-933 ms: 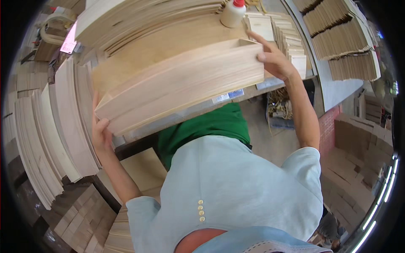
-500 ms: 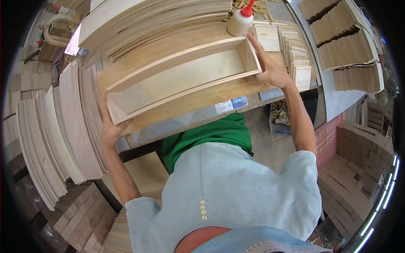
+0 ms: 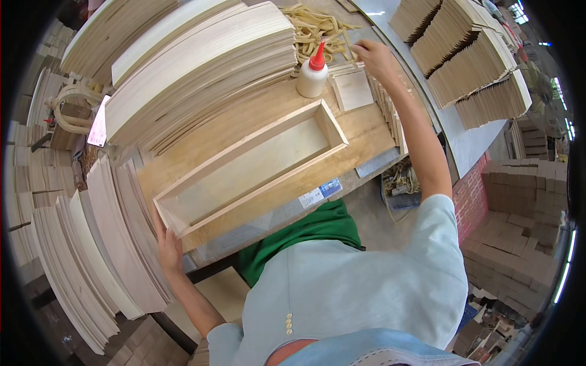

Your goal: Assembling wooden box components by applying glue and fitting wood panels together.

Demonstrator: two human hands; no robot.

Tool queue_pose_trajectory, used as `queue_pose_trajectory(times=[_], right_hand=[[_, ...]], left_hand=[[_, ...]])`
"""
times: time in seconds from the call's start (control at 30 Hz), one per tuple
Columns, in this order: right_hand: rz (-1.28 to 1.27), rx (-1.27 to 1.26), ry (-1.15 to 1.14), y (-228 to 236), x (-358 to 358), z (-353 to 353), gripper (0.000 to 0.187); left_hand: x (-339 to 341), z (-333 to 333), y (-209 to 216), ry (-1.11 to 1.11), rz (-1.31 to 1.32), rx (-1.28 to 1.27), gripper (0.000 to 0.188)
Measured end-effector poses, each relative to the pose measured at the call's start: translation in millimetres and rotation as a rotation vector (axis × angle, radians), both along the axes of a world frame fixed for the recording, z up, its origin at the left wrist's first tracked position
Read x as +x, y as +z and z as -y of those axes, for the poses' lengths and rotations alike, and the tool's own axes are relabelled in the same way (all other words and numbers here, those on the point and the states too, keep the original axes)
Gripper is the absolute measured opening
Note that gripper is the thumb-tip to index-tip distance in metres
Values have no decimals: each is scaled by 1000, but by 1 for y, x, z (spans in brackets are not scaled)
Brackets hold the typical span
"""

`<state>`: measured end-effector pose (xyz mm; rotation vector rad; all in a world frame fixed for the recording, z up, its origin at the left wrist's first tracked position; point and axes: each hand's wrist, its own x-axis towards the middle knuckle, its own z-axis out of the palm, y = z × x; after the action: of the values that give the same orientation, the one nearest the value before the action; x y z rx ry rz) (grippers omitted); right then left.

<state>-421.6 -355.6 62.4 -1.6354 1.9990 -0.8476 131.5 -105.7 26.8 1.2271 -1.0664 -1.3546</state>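
A long, shallow, open-topped wooden box [image 3: 259,165] lies slantwise on the wooden work board [image 3: 360,143]. My left hand [image 3: 170,249] grips its near left corner, fingers along the outer end and thumb at the front side. Beyond the box's right end, my right hand [image 3: 375,60] is closed beside a heap of yellowish bands [image 3: 317,27]; whether a band is between its fingertips is too small to make out. A white glue bottle [image 3: 312,80] with a red nozzle stands behind the box. Small thin wooden panels [image 3: 354,90] lie under and beside my right forearm.
Tall stacks of long thin boards [image 3: 207,73] rise behind the box, and more boards [image 3: 122,238] stand at the left. Stacked panels [image 3: 464,67] fill the metal surface at the right. Below the bench edge sits a bin [image 3: 400,180] of scraps. A phone [image 3: 97,122] leans at the far left.
My right hand has let go of the box's right end and reached away to the bands. The box now rests lower and more slanted in view, with my left hand still on it.
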Motion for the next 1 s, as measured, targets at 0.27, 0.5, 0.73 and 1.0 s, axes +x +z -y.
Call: queue_pose_trajectory(times=[0.27, 0.5, 0.73, 1.0], right_hand=[[-599, 244, -126, -71, -24, 96, 25], [-505, 186, -293, -46, -32, 100, 26], [-93, -108, -50, 41, -51, 25, 30], [200, 142, 563, 119, 55, -154, 9]], left_hand=[[0, -45, 17, 321, -21, -64, 65], [-16, -95, 33, 446, 144, 34, 46], [-55, -82, 69, 524, 304, -56, 35], [-221, 17, 123, -123, 611, -792, 42]])
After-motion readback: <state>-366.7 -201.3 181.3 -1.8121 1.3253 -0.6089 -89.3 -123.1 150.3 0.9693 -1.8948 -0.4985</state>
